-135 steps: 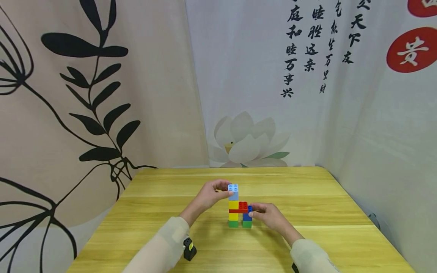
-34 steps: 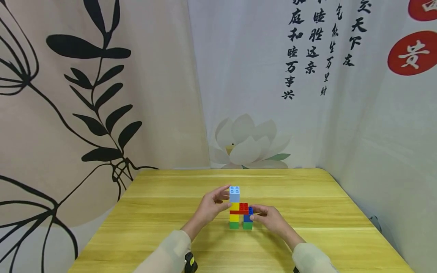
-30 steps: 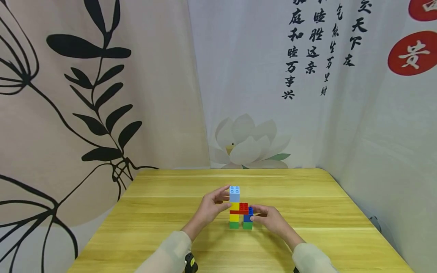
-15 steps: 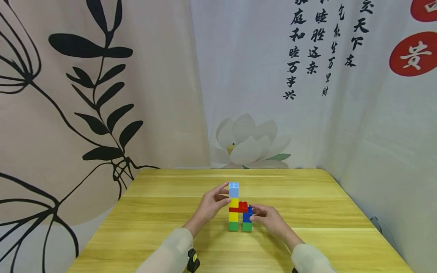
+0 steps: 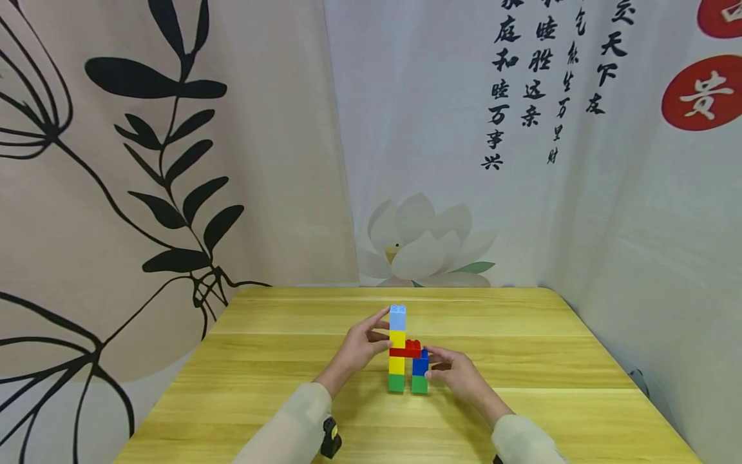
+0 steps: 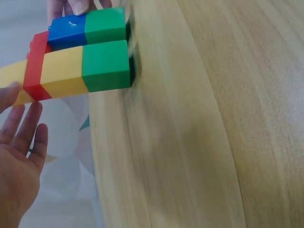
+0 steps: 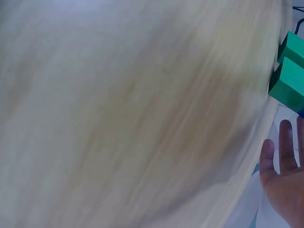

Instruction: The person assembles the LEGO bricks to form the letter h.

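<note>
A structure of toy building bricks [image 5: 397,365] stands on the table, held between both hands. Its taller column has a light blue brick [image 5: 397,318] on top, then yellow, a flat red brick [image 5: 406,352], yellow and green. The red brick bridges to a shorter column with a blue brick [image 5: 420,367] over a green brick [image 5: 419,385]. My left hand [image 5: 355,349] pinches the tall column, thumb at the upper yellow brick, index finger reaching up by the light blue one. My right hand [image 5: 460,375] pinches the blue brick. In the right wrist view only lower bricks [image 7: 289,83] show.
The wooden table [image 5: 278,335] reaches back to a wall of printed curtains [image 5: 278,161] with plant and lotus pictures. A dark camera [image 5: 331,438] sits at the left wrist. A dark cable [image 5: 637,380] lies beyond the table's right edge.
The left hand's thumb moved down from the light blue to the yellow brick. Over the last second the structure has tipped back, showing less of its top studs and more of its front faces.
</note>
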{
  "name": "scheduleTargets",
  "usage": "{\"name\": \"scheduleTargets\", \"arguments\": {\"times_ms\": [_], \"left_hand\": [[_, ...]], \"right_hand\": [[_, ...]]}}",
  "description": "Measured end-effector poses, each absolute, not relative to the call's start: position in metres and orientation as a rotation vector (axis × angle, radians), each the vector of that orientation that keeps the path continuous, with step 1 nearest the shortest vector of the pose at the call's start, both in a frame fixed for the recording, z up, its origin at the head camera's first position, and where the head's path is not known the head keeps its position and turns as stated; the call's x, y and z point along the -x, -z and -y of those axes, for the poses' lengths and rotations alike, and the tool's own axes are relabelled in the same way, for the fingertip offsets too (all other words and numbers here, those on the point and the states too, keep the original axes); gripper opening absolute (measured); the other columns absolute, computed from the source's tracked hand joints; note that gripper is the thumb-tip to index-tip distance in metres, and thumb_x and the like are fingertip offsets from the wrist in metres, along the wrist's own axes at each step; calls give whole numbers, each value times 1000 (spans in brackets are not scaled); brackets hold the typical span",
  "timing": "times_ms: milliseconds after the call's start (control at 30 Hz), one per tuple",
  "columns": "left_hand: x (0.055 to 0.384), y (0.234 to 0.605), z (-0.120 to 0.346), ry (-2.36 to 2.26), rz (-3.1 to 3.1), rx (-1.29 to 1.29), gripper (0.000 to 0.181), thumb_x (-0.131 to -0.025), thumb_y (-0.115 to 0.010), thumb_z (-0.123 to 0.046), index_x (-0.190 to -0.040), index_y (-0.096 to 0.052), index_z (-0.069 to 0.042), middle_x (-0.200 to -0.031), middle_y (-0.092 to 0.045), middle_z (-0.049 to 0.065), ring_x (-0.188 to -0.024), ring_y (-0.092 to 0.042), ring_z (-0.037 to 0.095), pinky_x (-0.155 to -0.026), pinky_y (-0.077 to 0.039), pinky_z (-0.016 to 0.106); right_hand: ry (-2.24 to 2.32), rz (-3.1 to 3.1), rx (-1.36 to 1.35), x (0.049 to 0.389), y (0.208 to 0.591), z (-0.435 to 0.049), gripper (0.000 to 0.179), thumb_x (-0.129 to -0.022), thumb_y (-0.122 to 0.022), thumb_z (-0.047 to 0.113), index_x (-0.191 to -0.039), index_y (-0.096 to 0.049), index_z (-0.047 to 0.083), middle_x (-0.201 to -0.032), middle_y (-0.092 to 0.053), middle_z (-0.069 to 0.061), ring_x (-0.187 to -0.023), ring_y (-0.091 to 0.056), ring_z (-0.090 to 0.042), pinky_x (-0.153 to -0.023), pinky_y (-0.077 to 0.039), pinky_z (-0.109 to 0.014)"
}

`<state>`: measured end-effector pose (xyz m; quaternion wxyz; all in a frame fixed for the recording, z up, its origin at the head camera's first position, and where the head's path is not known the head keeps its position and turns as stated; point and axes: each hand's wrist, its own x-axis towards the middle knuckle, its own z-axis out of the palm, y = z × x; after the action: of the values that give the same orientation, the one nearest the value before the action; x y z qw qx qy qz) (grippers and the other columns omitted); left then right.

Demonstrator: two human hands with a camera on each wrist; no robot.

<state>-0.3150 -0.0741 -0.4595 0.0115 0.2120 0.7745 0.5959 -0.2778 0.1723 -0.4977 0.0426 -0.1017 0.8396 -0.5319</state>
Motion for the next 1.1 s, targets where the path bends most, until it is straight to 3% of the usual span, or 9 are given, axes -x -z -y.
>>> {"name": "scheduleTargets", "arguments": {"times_ms": [267,567,1100], "left_hand": [[321,462,74,-1793,-2445,-649,80,-89,-69,6,-154,-38,-30,-126,-57,13,-102,-64,25,-85,-56,35],[327,461,75,-1759,-2455,-657,80,-89,-68,8,-156,-34,-23,-123,-58,14,-103,-62,30,-90,-54,40],[334,470,86,-1678,-2440,-609,82,-89,-71,2,-157,-31,-23,-123,-57,15,-110,-59,31,-88,-54,40]], "right_hand": [[1626,-2580,341,280,500,-171,56,-91,-71,6,-144,-52,5,-123,-64,-15,-107,-63,-32,-88,-54,-41],[1662,-2553,322,283,502,-167,58,-90,-71,2,-144,-50,3,-120,-66,-13,-105,-63,-30,-88,-54,-40],[1669,-2497,411,281,503,-166,54,-92,-69,6,-142,-51,-1,-121,-63,-20,-106,-61,-31,-88,-54,-41]]}}
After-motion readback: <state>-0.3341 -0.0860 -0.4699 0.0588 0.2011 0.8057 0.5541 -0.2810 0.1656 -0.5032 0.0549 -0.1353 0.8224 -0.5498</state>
